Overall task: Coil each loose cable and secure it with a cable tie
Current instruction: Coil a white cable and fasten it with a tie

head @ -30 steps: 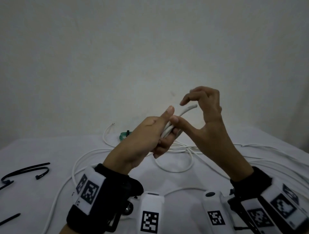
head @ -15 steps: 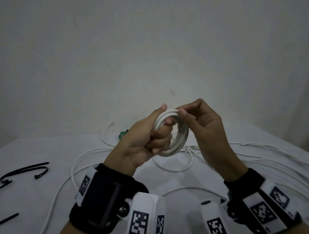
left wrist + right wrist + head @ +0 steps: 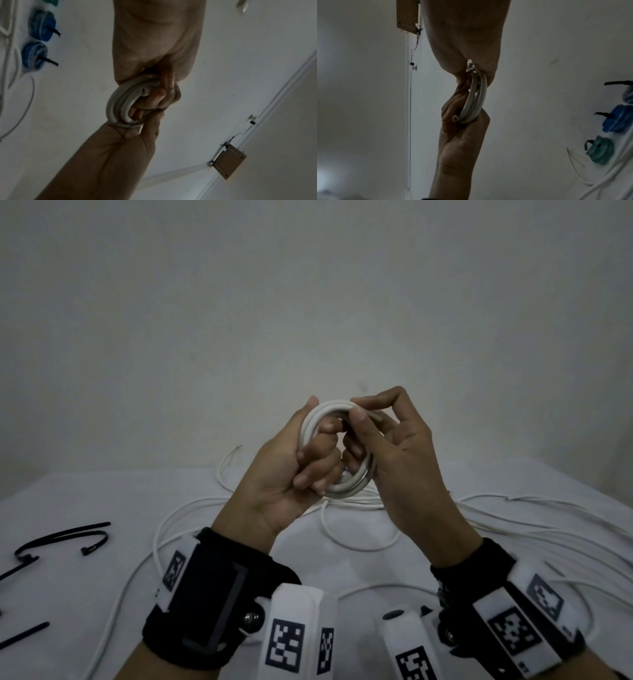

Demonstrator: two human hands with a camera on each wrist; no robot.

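left hand (image 3: 291,474) fingers curled through and gripping white cable coil (image 3: 346,487), held up above the table | right hand (image 3: 404,460) thumb and forefinger pinching coil's top | white-covered table (image 3: 85,587): loose white cables (image 3: 534,529), black cable ties (image 3: 65,537) at left, tied blue coils (image 3: 36,55) | plain pale wall (image 3: 308,302) behind

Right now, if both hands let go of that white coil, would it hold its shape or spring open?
Probably spring open: the white coil has no tie on it, and both the left hand and right hand grip it. Its thick round strands look fairly stiff. The black cable ties lie unused on the table.
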